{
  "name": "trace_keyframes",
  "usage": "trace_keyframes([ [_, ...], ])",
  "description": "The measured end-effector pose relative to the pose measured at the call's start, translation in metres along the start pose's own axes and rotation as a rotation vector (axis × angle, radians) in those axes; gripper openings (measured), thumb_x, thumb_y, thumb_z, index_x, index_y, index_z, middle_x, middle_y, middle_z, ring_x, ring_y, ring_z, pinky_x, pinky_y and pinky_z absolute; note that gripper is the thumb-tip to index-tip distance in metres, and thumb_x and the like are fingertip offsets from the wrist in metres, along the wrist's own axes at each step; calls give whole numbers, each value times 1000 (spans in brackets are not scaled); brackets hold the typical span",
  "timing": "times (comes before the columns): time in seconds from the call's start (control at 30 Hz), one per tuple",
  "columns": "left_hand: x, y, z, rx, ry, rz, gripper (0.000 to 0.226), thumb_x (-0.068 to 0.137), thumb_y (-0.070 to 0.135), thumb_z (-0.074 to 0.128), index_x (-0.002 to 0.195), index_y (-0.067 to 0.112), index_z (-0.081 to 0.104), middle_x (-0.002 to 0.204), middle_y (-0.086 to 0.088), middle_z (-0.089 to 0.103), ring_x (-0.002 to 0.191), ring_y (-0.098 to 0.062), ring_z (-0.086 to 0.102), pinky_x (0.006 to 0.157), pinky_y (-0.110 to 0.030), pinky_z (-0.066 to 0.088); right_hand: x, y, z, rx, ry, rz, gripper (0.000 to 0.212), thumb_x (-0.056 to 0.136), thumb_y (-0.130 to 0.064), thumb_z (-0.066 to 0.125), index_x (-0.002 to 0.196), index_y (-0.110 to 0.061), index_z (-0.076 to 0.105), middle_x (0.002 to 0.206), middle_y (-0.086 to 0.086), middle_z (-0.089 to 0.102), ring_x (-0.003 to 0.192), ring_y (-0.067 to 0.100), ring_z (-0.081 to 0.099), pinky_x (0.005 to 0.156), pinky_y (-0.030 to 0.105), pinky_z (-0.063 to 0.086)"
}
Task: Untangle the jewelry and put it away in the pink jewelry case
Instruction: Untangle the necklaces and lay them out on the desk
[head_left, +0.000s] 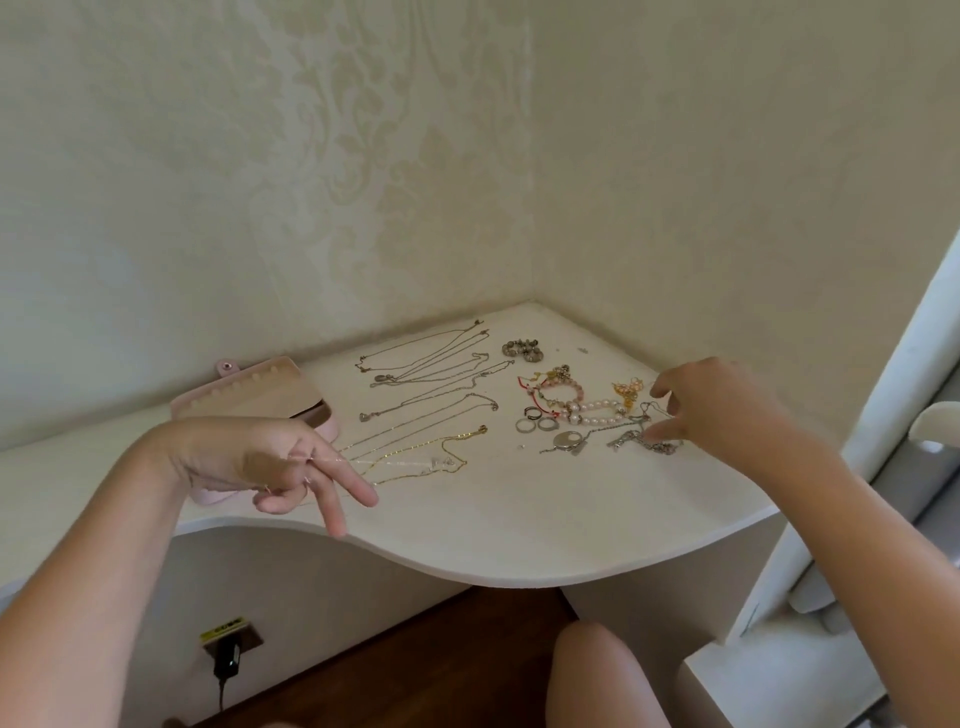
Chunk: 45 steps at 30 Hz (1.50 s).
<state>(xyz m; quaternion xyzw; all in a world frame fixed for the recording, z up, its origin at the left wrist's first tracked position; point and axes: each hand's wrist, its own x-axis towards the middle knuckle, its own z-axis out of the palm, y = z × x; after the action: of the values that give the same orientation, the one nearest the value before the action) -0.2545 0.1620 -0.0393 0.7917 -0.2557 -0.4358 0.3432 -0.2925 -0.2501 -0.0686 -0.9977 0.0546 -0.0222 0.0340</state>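
Observation:
The pink jewelry case (270, 400) stands open at the left of the white corner desk (493, 519). My left hand (275, 462) hovers in front of it and pinches the end of a thin gold chain (415, 457), which stretches right across the desk. Several thin chains (431, 358) lie spread out in rows behind it. My right hand (711, 405) reaches over a tangled heap of silver chains (644, 439), with its fingertips curled on a strand. A pearl bracelet (597, 410), beaded bracelets (556, 387) and rings (535, 423) lie beside the heap.
Papered walls close the desk's far corner. A dark beaded piece (524, 349) lies near the back. A white chair or frame (893, 467) stands at the right. Below the curved front edge are a wooden floor, a wall socket with a plug (228, 654) and my knee (597, 675).

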Motion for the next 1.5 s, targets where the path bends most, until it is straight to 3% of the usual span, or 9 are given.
trace_keyframes([
  [0.17, -10, 33, 20, 162, 86, -269, 123, 34, 65, 87, 140, 30, 35, 136, 10, 52, 102, 1, 60, 89, -19, 45, -10, -16, -1, 81, 24, -106, 81, 61, -48, 83, 124, -18, 42, 118, -1, 59, 100, 23, 58, 82, 36, 48],
  [0.27, -7, 45, 41, 473, 264, -311, 142, 40, 69, 80, 150, 33, -2, 153, 21, -3, 141, 0, 13, 114, -21, 18, -17, -26, 2, 83, -7, -183, 96, 55, -52, 85, 129, -16, 35, 123, 0, 50, 100, 23, 56, 81, 36, 48],
  [0.37, 4, 53, 69, 728, 394, -261, 143, 44, 71, 74, 145, 36, -22, 144, 27, -27, 138, 1, -19, 119, -32, -1, -25, -30, 9, -7, -54, -230, 105, 53, -60, 82, 134, -18, 29, 124, -1, 42, 103, 19, 51, 82, 32, 47],
  [0.47, 18, 50, 78, 770, 480, -187, 135, 52, 67, 76, 147, 34, -14, 141, 30, -25, 126, 7, -30, 114, -35, -13, -32, -23, 11, -10, -78, -197, 114, 49, -65, 80, 139, -19, 26, 127, -1, 38, 110, 19, 45, 86, 31, 45],
  [0.67, 47, 42, 74, 788, 654, 37, 121, 41, 79, 67, 140, 33, 15, 150, 20, -5, 136, 4, -22, 110, -34, -22, -41, -14, 11, 43, -182, -143, 90, 58, -58, 80, 128, -22, 36, 118, -5, 42, 103, 14, 37, 75, 28, 36],
  [0.97, 68, 63, 66, 874, 623, 73, 121, 42, 77, 71, 140, 31, 17, 149, 19, -4, 131, 10, -17, 115, -43, -16, -39, -5, 15, 216, -225, -252, 49, 69, -48, 78, 110, -37, 54, 109, -18, 51, 101, 4, 48, 84, 23, 43],
  [1.1, 69, 71, 66, 893, 619, 96, 120, 44, 75, 73, 140, 33, 16, 148, 22, -6, 129, 13, -16, 116, -43, -16, -22, -41, 0, 678, -94, -362, 19, 75, -39, 77, 92, -35, 71, 88, -15, 68, 83, -4, 61, 79, 17, 50],
  [1.33, 71, 75, 70, 850, 650, 73, 124, 46, 69, 78, 144, 32, 11, 149, 22, -8, 114, 23, -19, 114, -38, -16, 33, -101, 12, 998, -600, -547, 10, 87, -25, 67, 93, -21, 74, 92, -8, 74, 94, 7, 66, 92, 21, 48],
  [1.5, 67, 60, 76, 728, 607, 11, 135, 48, 68, 79, 146, 40, -10, 143, 32, -20, 125, 14, -32, 114, -39, -17, 46, -106, 38, 1384, -572, -488, 8, 80, -20, 68, 84, -16, 74, 78, -1, 71, 79, 10, 66, 77, 20, 51],
])
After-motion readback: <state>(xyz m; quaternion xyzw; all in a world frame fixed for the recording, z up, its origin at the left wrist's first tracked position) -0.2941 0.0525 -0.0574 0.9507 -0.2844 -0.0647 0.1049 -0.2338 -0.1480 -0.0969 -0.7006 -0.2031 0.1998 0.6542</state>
